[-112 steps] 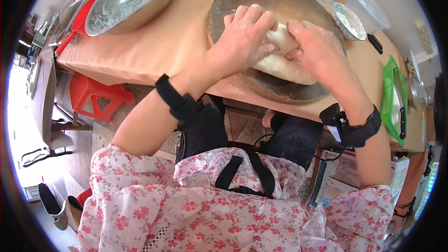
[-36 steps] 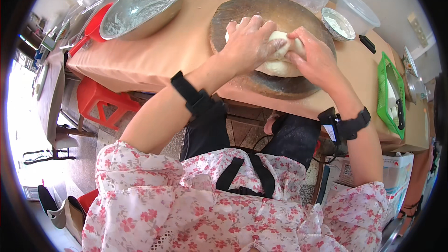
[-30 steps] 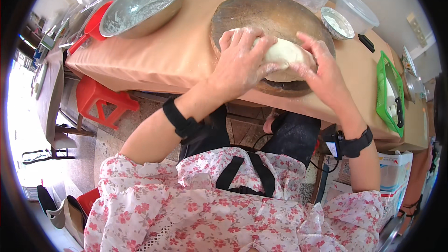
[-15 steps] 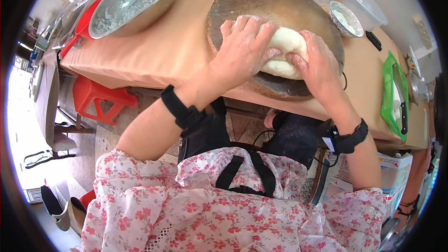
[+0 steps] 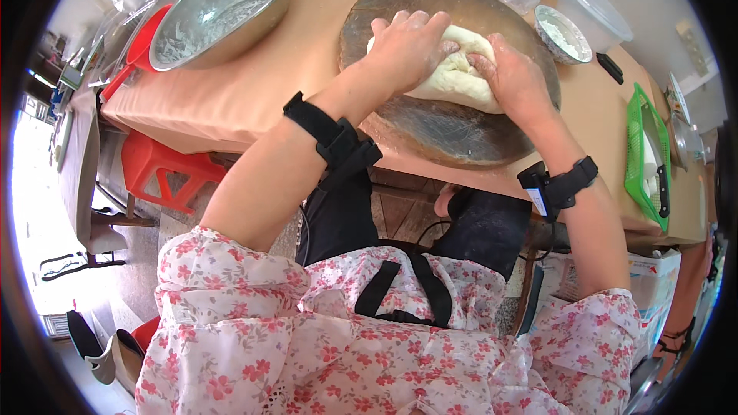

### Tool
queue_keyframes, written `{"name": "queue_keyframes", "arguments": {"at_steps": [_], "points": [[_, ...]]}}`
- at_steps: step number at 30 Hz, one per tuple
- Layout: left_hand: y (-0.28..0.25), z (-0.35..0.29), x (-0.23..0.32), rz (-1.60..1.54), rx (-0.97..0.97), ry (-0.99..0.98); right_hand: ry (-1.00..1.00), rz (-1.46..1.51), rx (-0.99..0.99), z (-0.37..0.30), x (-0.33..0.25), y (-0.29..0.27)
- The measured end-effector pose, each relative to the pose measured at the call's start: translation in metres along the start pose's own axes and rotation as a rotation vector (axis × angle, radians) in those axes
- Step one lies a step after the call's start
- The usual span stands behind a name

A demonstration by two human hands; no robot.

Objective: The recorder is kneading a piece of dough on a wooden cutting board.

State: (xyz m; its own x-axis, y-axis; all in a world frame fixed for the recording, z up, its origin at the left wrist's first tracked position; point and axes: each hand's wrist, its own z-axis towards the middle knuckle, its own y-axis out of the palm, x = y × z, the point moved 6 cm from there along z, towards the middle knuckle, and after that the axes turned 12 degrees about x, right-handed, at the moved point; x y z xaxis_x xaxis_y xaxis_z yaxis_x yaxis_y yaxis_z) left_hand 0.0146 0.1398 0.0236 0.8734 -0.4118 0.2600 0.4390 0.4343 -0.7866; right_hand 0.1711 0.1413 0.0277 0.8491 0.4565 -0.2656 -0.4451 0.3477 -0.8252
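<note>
– Gripping pale dough [image 5: 459, 90] two-handed, squarely on a round wooden board [image 5: 453, 134]! State of the left hand [image 5: 407, 50]?

– Half curled, clasped over the left part of the dough, with the thumb pressed in near the middle.

– And the right hand [image 5: 521, 81]?

– Half curled too, wrapped round the right end, with the thumb dug in opposite, just across a dimple from the other. Far-side fingertips? Impossible to tell behind the dough.

– Scanning the desk [image 5: 307, 46], then!

– Off to the left, a metal bowl [image 5: 257, 31] smeared with white, just beside a red dipper [image 5: 143, 44]. Right of the board, a small bowl [image 5: 570, 54] of white powder [image 5: 563, 31], beside a clear tub [image 5: 592, 11].

– And farther right?

– Near the desk's edge, a green basket [image 5: 632, 146], with a black-handled knife [image 5: 663, 194] in it.
</note>
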Motion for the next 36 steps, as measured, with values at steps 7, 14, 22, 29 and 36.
{"name": "queue_keyframes", "arguments": {"at_steps": [7, 14, 22, 29, 36], "points": [[-0.026, -0.046, 0.020, -0.075, 0.274, 0.168, -0.064, 0.373, -0.102, -0.025, -0.012, -0.029], [-0.065, -0.075, 0.037, -0.153, 0.297, 0.282, -0.100, 0.100, -0.209, -0.033, -0.045, -0.084], [-0.062, -0.087, 0.055, -0.031, 0.412, 0.220, -0.280, -0.008, -0.342, -0.049, -0.065, -0.065], [-0.040, -0.095, 0.050, 0.061, 0.390, 0.290, -0.319, -0.030, -0.246, -0.050, -0.059, -0.049], [-0.027, -0.052, 0.028, 0.044, 0.339, 0.208, -0.252, -0.051, -0.240, -0.004, -0.044, -0.032]]}}
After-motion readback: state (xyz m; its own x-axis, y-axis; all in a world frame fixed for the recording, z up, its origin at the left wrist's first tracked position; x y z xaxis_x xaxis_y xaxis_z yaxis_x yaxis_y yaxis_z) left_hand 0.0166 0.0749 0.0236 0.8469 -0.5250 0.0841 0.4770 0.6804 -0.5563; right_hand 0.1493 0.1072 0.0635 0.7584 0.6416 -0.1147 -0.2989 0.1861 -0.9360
